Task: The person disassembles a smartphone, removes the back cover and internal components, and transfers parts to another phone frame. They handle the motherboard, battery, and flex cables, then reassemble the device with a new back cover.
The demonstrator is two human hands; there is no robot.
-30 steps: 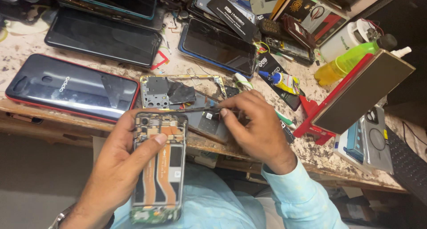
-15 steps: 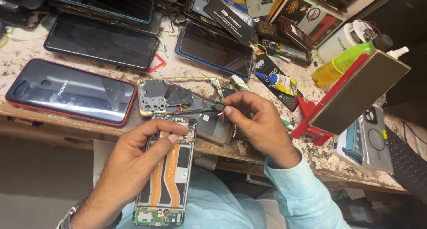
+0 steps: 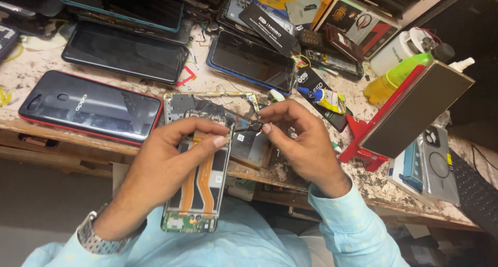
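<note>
My left hand (image 3: 166, 166) holds an opened phone (image 3: 199, 186) upright over my lap, its orange flex cables and green board showing. The thumb presses on its upper edge. My right hand (image 3: 301, 137) pinches a small dark part (image 3: 255, 126) between thumb and fingers, right beside the phone's top right corner. Under both hands, a phone frame (image 3: 212, 103) and a dark plate lie on the worn bench (image 3: 46, 127).
A black phone back with a red rim (image 3: 88, 109) lies at the left. Several dark phones (image 3: 124, 52) and boxes crowd the back. A green bottle (image 3: 397, 78), a red stand holding a tan panel (image 3: 415, 111) and a glue tube (image 3: 327, 98) stand at the right.
My left hand has lifted the opened phone up and to the right, closer to my right hand. The right hand has raised the small part off the bench to the phone's top.
</note>
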